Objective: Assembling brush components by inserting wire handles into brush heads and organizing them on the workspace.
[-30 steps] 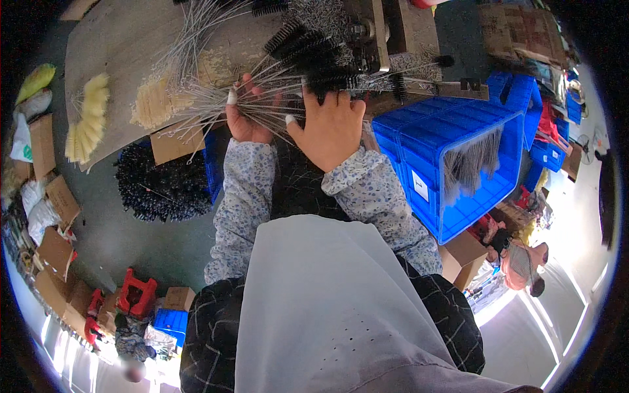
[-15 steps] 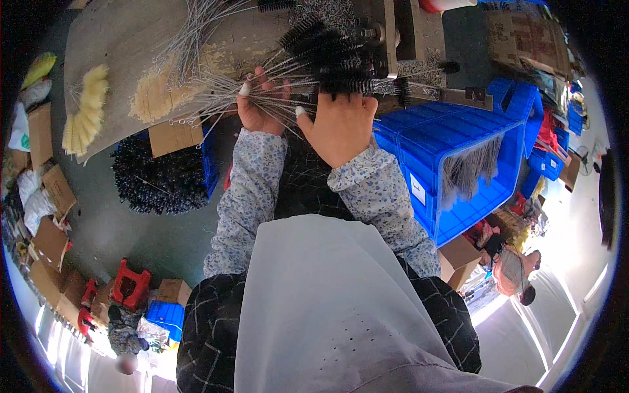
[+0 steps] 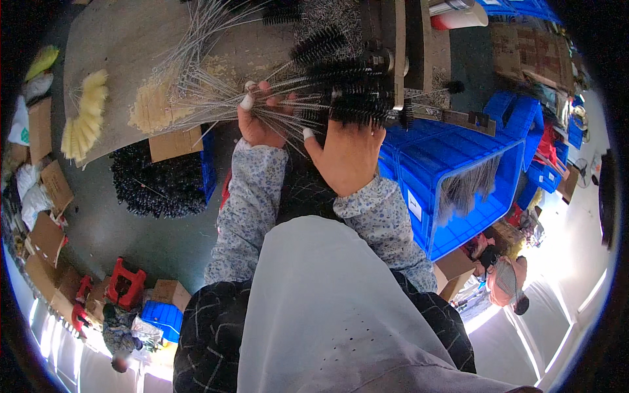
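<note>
A bundle of wire-stemmed tube brushes with black bristle heads lies across both hands over the table's near edge. My left hand is closed around the twisted wire stems, thumb upright and its tip wrapped in white. The looped stem ends fan out to the left. My right hand shows its back, fingers pressed into the bristle heads. The bristles hide its fingertips; its thumb, also white-tipped, points at the stems. One brush head sticks out above the others.
More loose brushes lie on the worktable beside a metal fixture. Yellow brushes sit at the left edge. A blue crate holding wire pieces stands right; a bin of black brushes stands lower left. Two people are farther off.
Both hands have come slightly nearer, and the right has shifted a little to the right. The brush heads have spread, with one now standing apart above the bundle.
</note>
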### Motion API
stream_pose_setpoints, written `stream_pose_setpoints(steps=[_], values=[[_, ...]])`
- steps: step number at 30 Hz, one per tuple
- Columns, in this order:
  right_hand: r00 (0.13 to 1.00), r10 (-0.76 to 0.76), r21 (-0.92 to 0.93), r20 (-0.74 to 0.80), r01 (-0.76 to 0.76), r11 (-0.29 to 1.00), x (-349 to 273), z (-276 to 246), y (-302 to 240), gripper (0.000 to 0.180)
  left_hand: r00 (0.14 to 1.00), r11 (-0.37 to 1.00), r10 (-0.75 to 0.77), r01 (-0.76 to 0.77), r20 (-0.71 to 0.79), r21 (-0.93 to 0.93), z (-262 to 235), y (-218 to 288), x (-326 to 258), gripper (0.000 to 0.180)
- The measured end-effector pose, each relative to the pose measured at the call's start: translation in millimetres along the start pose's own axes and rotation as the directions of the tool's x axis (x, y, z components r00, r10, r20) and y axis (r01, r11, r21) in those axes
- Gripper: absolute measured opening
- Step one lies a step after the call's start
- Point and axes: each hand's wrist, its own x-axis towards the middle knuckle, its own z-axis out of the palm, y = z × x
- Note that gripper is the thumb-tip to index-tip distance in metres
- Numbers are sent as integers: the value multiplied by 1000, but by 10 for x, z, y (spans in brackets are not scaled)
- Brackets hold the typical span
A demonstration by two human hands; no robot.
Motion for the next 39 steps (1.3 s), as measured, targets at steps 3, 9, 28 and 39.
stream_pose_setpoints(steps=[3, 9, 28, 39], values=[[999, 7, 12, 42, -8, 1000, 14, 19, -7, 62, 1000, 1000, -23, 23, 11, 1, 20, 30, 28, 17], [998, -33, -4, -60, 33, 999, 8, 63, 19, 63, 998, 998, -54, 53, 27, 28, 9, 56, 65, 16], [1000, -17, 15, -25, 17, 1000, 51, 94, 33, 65, 999, 995, -20, 23, -34, 93, 87, 64, 59, 13], [996, -30, 90, -83, 38, 995, 39, 88, 60, 66, 998, 987, 16, -6, -58, 161, 178, 107, 47, 12]])
